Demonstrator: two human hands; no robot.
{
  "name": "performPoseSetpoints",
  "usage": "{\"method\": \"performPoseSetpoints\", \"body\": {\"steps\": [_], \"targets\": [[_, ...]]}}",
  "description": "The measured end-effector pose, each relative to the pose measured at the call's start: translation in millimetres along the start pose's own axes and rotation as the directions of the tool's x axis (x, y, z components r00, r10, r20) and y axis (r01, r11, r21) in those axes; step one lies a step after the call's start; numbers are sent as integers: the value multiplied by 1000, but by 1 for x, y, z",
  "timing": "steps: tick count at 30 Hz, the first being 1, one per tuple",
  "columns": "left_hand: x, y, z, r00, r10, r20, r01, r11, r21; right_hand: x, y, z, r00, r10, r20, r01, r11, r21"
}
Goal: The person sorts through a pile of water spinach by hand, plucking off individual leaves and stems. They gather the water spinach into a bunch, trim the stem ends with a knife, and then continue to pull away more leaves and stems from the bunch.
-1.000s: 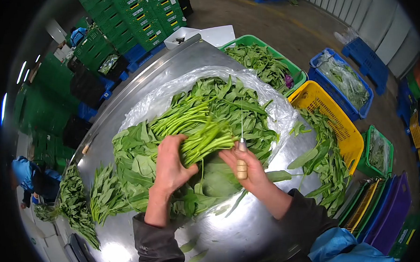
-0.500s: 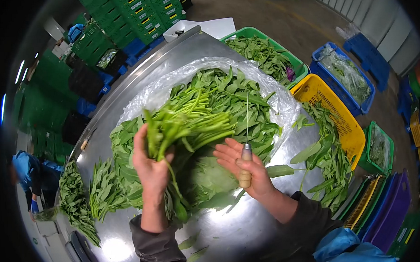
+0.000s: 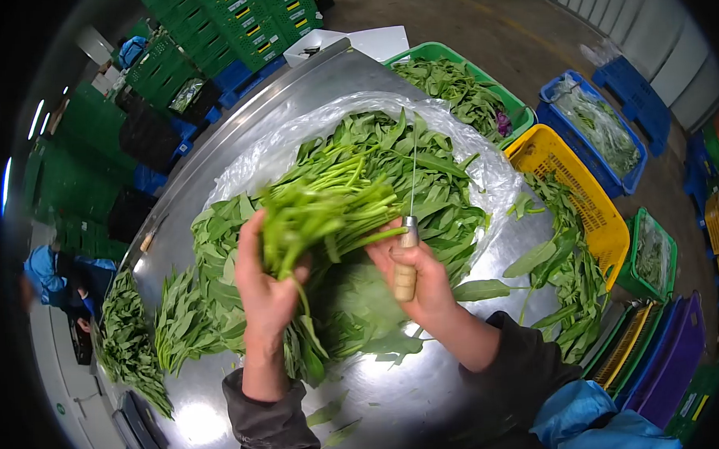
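Observation:
My left hand (image 3: 266, 301) is closed around a bunch of water spinach (image 3: 323, 222), its cut stems pointing up and to the right and partly blurred. In my right hand (image 3: 430, 289) is a thin-bladed knife (image 3: 406, 272), its wooden handle held under the thumb and its narrow blade pointing up. The right fingers reach to the stem ends at the right side of the bunch. Beneath both hands a large heap of water spinach (image 3: 372, 140) lies on clear plastic sheeting (image 3: 264, 160).
The metal table (image 3: 200, 424) also bears smaller bundles of greens (image 3: 124, 339) at left and a second knife (image 3: 149, 238). To the right stand a yellow crate (image 3: 600, 222), a green crate (image 3: 523, 117) and a blue crate (image 3: 626, 181). A co-worker (image 3: 53, 274) is at far left.
My right hand has moved slightly left and up with the knife, and its fingers now meet the stems. The bunch has shifted a little to the right with my left hand.

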State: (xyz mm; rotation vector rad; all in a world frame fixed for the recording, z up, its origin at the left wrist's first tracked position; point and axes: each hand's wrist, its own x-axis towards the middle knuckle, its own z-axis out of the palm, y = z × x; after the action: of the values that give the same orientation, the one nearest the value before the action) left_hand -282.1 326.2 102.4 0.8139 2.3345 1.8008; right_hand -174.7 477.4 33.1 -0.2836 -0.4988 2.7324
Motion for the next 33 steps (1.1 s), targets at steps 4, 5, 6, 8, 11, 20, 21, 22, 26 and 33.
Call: {"method": "performPoseSetpoints", "body": {"steps": [4,5,6,8,11,20,21,22,26,33], "targets": [[-4,24,25,936,346,63,-291,662,691,-19,-11,36,995,91,50,-84,989,-120],[-4,21,25,936,345,61,-290,662,691,-21,-12,40,986,93,142,-81,993,-84],[-5,13,25,909,416,-4,-307,678,668,-24,-14,42,981,142,133,-126,984,-124],[-11,-8,20,905,414,-100,-309,799,516,-24,-7,38,969,104,225,-90,993,-72],[-11,-3,2,882,442,-166,-306,803,512,-22,-9,34,940,29,339,2,996,-92],[-8,15,-28,936,159,-313,-115,981,153,-18,-2,32,947,95,308,-42,983,-177],[-9,16,-28,940,159,-302,-110,979,175,-17,0,32,946,96,310,-42,983,-177],[-10,16,-27,944,159,-290,-105,975,196,-14,1,32,952,112,285,-58,980,-190],[-12,13,-24,945,137,-297,-109,988,110,-3,10,37,952,4,305,35,992,-123],[-7,19,6,977,195,-82,-202,976,-85,-6,1,74,910,162,383,-77,970,-229]]}}
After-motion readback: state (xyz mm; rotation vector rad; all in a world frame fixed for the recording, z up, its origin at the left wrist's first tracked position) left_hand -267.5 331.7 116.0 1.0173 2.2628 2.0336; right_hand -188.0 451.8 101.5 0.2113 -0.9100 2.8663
